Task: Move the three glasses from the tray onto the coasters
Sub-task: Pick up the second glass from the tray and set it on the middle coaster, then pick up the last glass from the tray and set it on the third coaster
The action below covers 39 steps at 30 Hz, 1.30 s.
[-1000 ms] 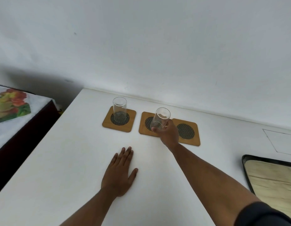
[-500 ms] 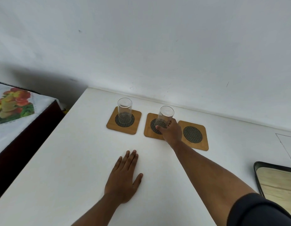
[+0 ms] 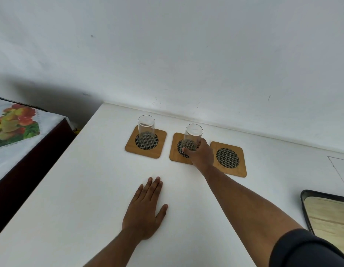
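You get soft, even daylight on the white table [image 3: 71,189] and wall [image 3: 186,45], with no glare and only faint shadows under your hands. A deep shadow fills the left corner of the wall. The wide-angle lens bends the table edges, and focus is fairly sharp across the frame.

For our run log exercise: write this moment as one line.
right hand: holding second glass on middle coaster | left hand: flat on table | coasters filled: two of three
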{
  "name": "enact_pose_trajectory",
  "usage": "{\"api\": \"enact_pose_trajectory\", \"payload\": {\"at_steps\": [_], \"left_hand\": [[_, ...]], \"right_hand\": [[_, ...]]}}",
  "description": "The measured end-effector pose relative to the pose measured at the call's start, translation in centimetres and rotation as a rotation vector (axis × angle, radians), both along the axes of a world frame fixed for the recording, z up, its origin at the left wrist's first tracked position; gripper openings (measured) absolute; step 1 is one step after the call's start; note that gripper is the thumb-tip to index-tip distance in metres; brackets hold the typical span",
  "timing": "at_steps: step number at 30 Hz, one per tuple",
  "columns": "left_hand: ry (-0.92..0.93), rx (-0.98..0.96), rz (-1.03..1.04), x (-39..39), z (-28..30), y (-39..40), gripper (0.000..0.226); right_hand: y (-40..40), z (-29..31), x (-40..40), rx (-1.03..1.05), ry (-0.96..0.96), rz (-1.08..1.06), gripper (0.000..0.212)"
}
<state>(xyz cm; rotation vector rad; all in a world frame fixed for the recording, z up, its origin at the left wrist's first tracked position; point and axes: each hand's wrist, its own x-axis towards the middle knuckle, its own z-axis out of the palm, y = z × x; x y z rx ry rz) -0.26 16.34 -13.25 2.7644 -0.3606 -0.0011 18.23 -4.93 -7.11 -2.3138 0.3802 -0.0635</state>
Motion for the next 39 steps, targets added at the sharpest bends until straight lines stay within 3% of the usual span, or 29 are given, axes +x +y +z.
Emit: {"api": "enact_pose_trajectory", "payload": {"at_steps": [7,13,21,25,29,34,39], "left_hand": [[0.002,0.014,0.002,0.1,-0.2,0.1,0.073],[0.004,0.027,-0.002,0.2,-0.5,0.2,0.074],[0.020,0.083,-0.018,0.2,-0.3,-0.1,0.077],[0.071,0.012,0.014,-0.3,0.4,-2.1,0.076],[0.078,-0.040,-0.057,-2.2,1.0,-7.6,0.072],[0.092,-0.097,-0.186,-4.9,1.6,-16.5,0.073],[0.111,-0.102,-0.289,-6.7,1.3,-24.1,0.073]], "right_hand": [[-0.4,0.4,-0.3,0.068,-0.001,-0.002,0.076],[-1.6,0.1,-2.5,0.115,0.001,-0.039,0.101],[-5.8,-0.1,-9.3,0.077,-0.020,-0.079,0.073],[-8.8,0.5,-13.0,0.123,-0.018,-0.116,0.062],[-13.4,1.3,-16.9,0.135,-0.045,-0.183,0.045],[-21.6,2.9,-21.9,0.069,-0.121,-0.325,0.040],[-30.6,3.9,-26.4,-0.124,-0.139,-0.573,0.041]]}}
